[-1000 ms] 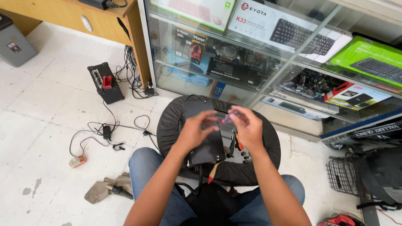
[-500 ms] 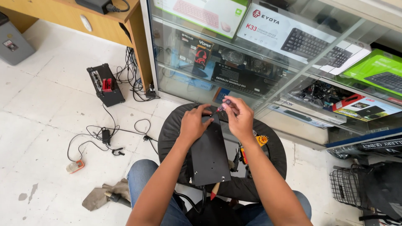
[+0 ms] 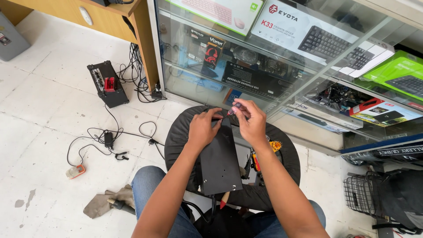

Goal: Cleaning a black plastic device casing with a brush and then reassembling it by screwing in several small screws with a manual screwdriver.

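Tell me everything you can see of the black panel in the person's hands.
The black panel is a flat, rectangular sheet, metal by its look, matte and dark, with a few small holes near its lower edge. It lies lengthwise away from the person, over a round black stool, its near end toward the lap. The left hand grips its far left corner; the right hand holds a small tool at the far edge. A red-handled screwdriver lies beside it.

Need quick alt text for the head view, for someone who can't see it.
Seen from above, a seated person's left hand steadies a flat black metal panel on a round black stool, while the right hand holds a small screwdriver at the panel's far edge.
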